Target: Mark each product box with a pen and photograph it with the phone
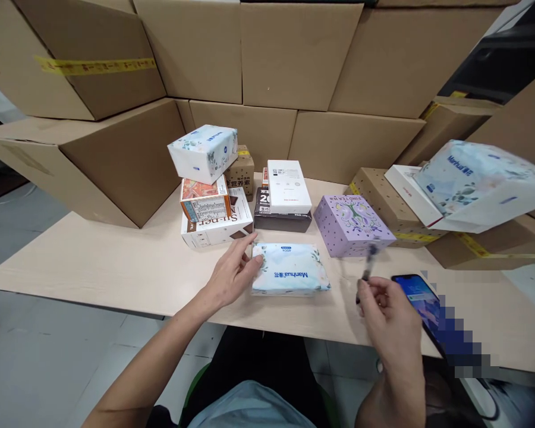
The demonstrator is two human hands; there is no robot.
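A light-blue pack of tissues [292, 268] with a leaf print lies flat near the table's front edge. At its left end is my left hand [234, 270], fingers stretched out and apart, the thumb touching the wrapper. To the right of the pack, my right hand [386, 309] is closed around a dark pen [368, 267], raised above the table. The pen's upper end is blurred by motion. Just beyond it sits a purple patterned box [352, 223]. Beside my right hand a phone [417, 297] with a lit screen lies on the table.
A tissue pack [205, 151] tops stacked boxes [218, 223] at the back left. A white box [289, 184] rests on a black one [283, 221] in the middle. Another tissue pack [477, 184] crowns the right stack. Large cartons [298, 53] wall the back and sides of the table [129, 267].
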